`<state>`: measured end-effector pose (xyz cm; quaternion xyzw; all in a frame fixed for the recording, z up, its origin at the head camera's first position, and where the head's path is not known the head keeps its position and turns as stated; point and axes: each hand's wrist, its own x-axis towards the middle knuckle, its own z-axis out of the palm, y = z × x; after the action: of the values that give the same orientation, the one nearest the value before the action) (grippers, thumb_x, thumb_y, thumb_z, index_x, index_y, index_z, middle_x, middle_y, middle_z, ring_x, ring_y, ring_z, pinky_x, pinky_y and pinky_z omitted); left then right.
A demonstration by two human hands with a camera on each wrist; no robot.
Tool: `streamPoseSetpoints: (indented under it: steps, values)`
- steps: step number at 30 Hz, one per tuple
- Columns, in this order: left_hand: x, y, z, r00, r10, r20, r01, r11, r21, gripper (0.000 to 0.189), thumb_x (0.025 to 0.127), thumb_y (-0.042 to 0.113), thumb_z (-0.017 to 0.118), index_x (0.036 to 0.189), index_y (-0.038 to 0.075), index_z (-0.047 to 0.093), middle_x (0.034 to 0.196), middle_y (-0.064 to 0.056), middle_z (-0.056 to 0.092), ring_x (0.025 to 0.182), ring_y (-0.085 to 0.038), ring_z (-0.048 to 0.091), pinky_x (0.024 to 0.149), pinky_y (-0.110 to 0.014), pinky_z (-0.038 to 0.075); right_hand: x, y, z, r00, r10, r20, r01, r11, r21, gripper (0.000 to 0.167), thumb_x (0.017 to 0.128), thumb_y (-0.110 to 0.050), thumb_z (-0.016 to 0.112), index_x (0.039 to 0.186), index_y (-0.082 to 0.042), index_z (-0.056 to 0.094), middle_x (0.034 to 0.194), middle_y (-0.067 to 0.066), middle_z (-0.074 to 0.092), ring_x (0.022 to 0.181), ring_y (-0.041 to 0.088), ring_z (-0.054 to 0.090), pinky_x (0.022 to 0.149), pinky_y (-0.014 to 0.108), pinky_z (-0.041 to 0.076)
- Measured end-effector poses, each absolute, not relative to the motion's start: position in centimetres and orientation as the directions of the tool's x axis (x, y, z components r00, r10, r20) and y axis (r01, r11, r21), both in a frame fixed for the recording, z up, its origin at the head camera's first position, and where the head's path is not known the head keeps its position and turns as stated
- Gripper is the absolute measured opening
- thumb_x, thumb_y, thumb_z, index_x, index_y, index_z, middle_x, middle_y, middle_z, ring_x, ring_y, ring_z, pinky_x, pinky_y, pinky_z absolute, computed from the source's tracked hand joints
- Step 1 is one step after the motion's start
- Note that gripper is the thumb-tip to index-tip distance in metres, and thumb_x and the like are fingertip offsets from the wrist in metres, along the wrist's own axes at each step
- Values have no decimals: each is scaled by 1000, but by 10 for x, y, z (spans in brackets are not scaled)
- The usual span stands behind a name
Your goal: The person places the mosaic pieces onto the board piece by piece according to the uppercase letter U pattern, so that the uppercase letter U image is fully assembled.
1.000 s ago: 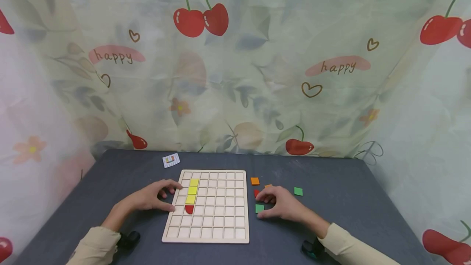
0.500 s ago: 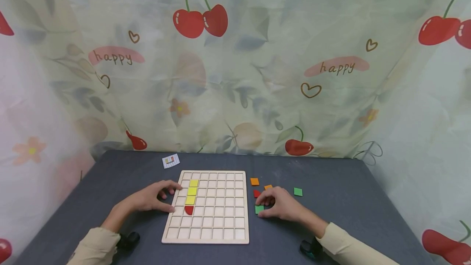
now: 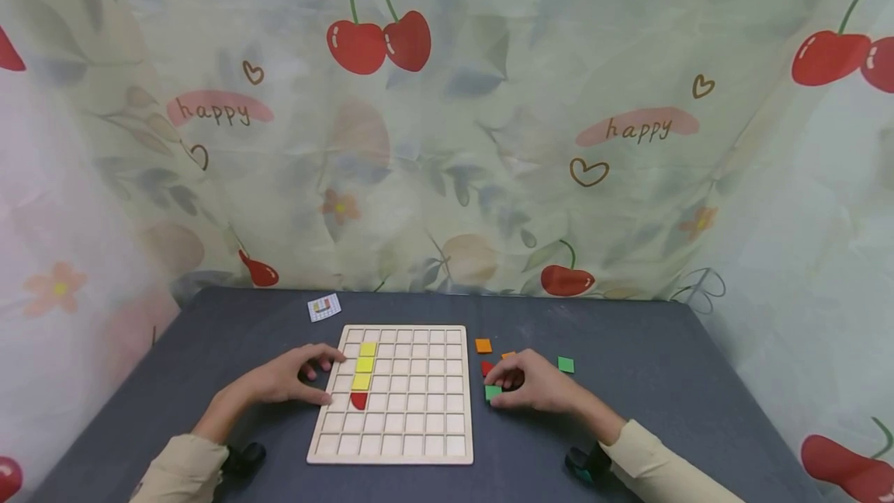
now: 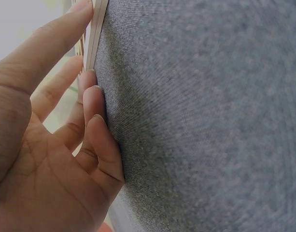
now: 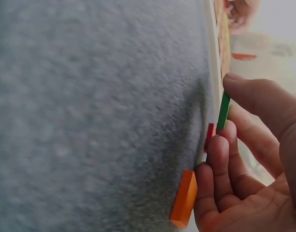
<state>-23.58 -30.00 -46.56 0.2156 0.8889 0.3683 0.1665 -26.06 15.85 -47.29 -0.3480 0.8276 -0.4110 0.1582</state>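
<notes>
My right hand (image 3: 536,383) pinches a green square tile (image 5: 223,111) between thumb and fingertips, just right of the wooden grid board (image 3: 391,459). In the right wrist view the tile stands on edge in the grip, close over the cloth. At the board's left edge, the thumb and index fingertip of my left hand (image 3: 292,376) rest on the rim, the other fingers loosely bent by the cloth. Several yellow square tiles (image 3: 364,365) form a column in the grid. Below them sits a red rounded piece (image 3: 359,401).
A red piece (image 3: 486,368), an orange square (image 3: 483,345) and another orange tile (image 5: 184,199) lie by my right hand. Further right is a second green tile (image 3: 566,364). A small pattern card (image 3: 324,307) lies behind the board on the dark cloth (image 3: 628,348).
My right hand has closed in on the near green tile and lifted slightly with it. The left hand stays at the board's edge; the tiles in the grid are unchanged.
</notes>
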Motion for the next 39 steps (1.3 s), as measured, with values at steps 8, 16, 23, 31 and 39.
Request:
streamPoseSetpoints:
  steps: [8, 16, 23, 31, 39]
  values:
    - [-233, -297, -464, -859, 493, -140, 240, 628, 740, 60, 85, 19, 85, 136, 4, 57, 111, -8, 51, 97, -27, 50, 83, -45, 41, -267, 164, -470, -704, -703, 98, -466, 354, -811, 23, 90, -15, 81, 108, -3, 75, 98, 10, 69, 83, 15, 60, 76, 29, 52]
    - [-234, -298, -465, -854, 504, -132, 254, 623, 740, 60, 86, 20, 85, 136, 4, 57, 112, -8, 51, 98, -27, 50, 84, -43, 42, -267, 169, -466, -700, -703, 122, -440, 291, -850, 25, 90, -15, 80, 111, -1, 74, 97, 13, 68, 83, 17, 60, 76, 32, 53]
    - [-237, -300, -467, -847, 518, -119, 272, 615, 740, 59, 87, 21, 84, 136, 4, 57, 112, -7, 52, 98, -26, 51, 84, -41, 43, -267, 167, -468, -685, -714, 146, -439, 244, -865, 25, 91, -11, 78, 112, 1, 72, 106, 15, 70, 86, 23, 65, 77, 34, 55]
    - [-237, -300, -467, -848, 515, -123, 271, 621, 735, 59, 86, 21, 85, 136, 4, 58, 111, -7, 52, 98, -27, 51, 84, -43, 43, -266, 159, -471, -688, -711, 148, -417, 219, -882, 24, 90, -9, 79, 112, 1, 71, 108, 12, 71, 83, 25, 68, 75, 32, 55]
    - [-236, -300, -467, -846, 520, -118, 272, 610, 744, 59, 86, 21, 84, 136, 4, 57, 112, -8, 52, 98, -27, 51, 83, -43, 43, -266, 143, -474, -672, -728, 131, -407, 216, -888, 17, 92, -11, 78, 107, -3, 75, 96, 6, 72, 76, 18, 65, 68, 30, 54]
